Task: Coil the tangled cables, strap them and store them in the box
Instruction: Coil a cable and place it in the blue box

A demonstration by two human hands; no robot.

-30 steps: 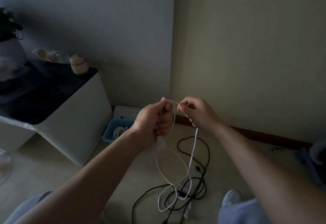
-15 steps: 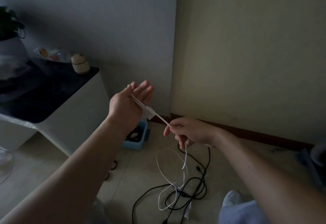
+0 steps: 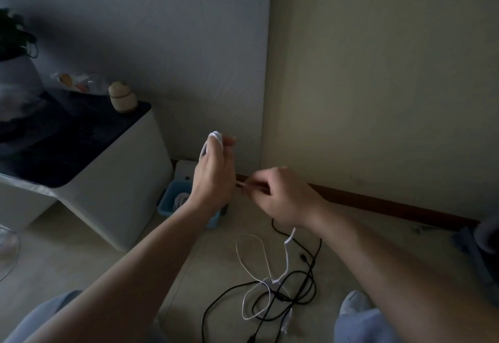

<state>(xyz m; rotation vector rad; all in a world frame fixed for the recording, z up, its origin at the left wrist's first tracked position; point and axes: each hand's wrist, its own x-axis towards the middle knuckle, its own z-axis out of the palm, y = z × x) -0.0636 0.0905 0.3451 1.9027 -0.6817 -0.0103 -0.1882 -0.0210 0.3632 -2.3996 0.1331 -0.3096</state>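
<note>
A white cable [image 3: 287, 260] runs from the centre of the frame to the lower middle, where it crosses a black cable [image 3: 303, 257] on the pale beige floor [image 3: 81, 256]. The box [image 3: 168, 202] left of centre is light blue. At left, a white cabinet [image 3: 121, 194] has a near-black tabletop [image 3: 67, 140] bearing a beige jar [image 3: 122, 97] with a darker band. The upper-left wall [image 3: 162, 32] is grey-white with a faint wavy grain. The right wall [image 3: 378, 73] is plain cream-yellow above dark brown skirting [image 3: 391, 203]. Trousers [image 3: 361, 323] at the bottom edge are pale blue-grey.

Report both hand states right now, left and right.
Left hand: open, white cable looped over it.
Right hand: closed, pinching the white cable.
</note>
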